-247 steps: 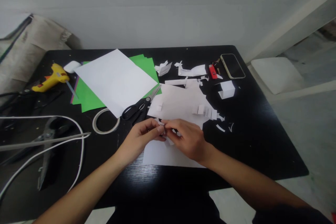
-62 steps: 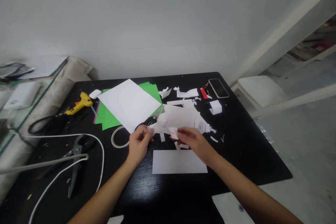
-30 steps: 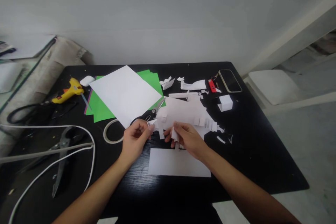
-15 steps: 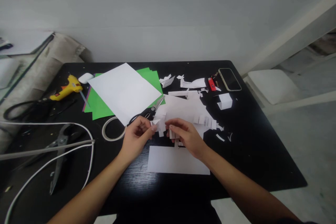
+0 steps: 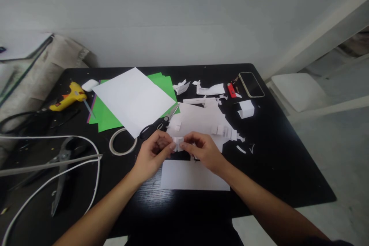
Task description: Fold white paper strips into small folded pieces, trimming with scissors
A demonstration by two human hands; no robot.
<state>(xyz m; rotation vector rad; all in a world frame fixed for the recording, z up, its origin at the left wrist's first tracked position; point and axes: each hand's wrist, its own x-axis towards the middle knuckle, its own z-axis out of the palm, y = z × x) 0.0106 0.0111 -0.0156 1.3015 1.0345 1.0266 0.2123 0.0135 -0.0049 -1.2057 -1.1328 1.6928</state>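
Small folded white paper pieces (image 5: 179,143) meet between my two hands, a thin dark line running where they adjoin. My left hand (image 5: 157,149) is closed, pinching the left side between thumb and fingers. From the right, my right hand (image 5: 203,149) pinches the other side, thumb in front. Whether the pieces are joined I cannot tell. Just beyond lies a larger cut white sheet (image 5: 198,117) with small folded bits on it. Below the hands rests a white paper rectangle (image 5: 196,177). Black-handled scissors (image 5: 160,123) lie beyond my left hand, blades pointing away to the right.
At left are a yellow glue gun (image 5: 67,98), a tape roll (image 5: 112,144), pliers (image 5: 62,165) and a white cable (image 5: 99,169). Green sheets (image 5: 108,121) lie under a white sheet (image 5: 134,98). Farther right are a paper box (image 5: 246,108), red lighter (image 5: 231,90) and phone (image 5: 251,84).
My hands have come closer together, bringing the folded paper pieces from apart to side by side. The view has shifted slightly.
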